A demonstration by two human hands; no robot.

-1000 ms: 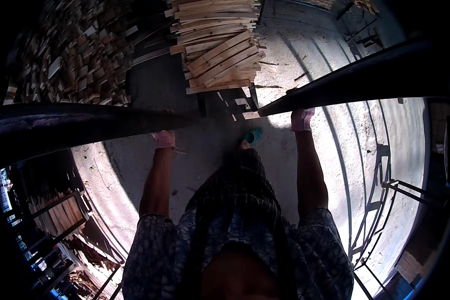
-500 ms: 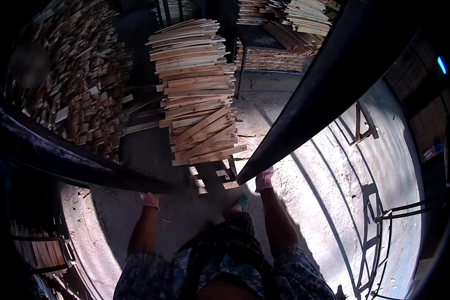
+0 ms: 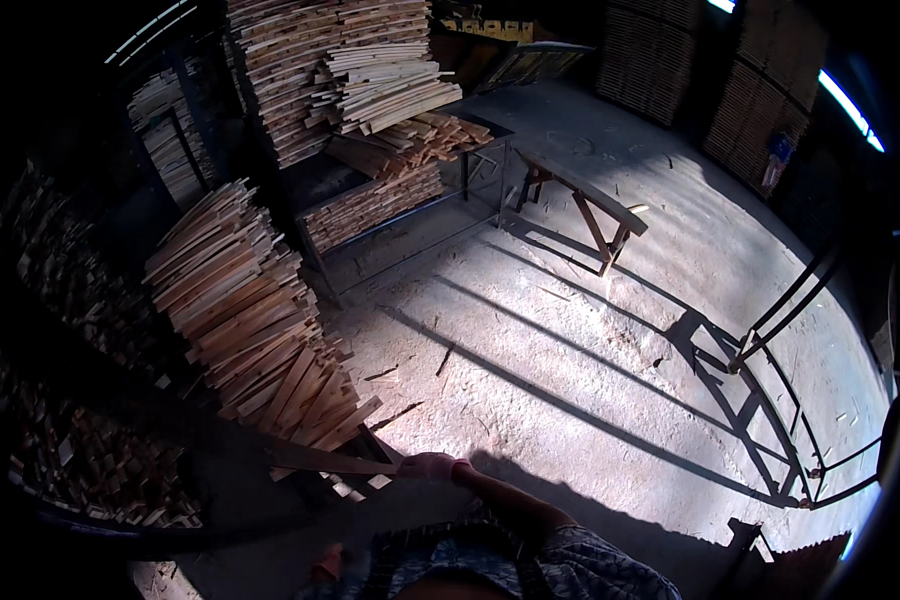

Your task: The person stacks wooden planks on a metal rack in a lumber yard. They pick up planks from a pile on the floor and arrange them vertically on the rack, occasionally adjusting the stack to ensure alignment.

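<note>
My right hand (image 3: 428, 466), in a pinkish glove, closes round the end of a long brown bar (image 3: 340, 462). From there the bar runs left into shadow, passing in front of the near end of a stack of wooden boards (image 3: 245, 300). My left hand (image 3: 326, 563) is a dim reddish patch low in the picture, and its fingers cannot be made out. Closest to it is a second long dark bar (image 3: 200, 540), which stretches off to the left. Whether that hand touches the bar is hidden by the dark.
A wooden sawhorse (image 3: 590, 205) stands on the sunlit concrete floor (image 3: 530, 370). Behind the stack is a dark metal table (image 3: 300, 185) with boards piled on and under it. A thin metal frame (image 3: 780, 370) is at the right. Loose offcuts (image 3: 90, 440) heap up at the left.
My view has swung to the right, so the board stack now lies further left. The bar at my right hand now points left rather than up and right. My left hand has dropped into shadow.
</note>
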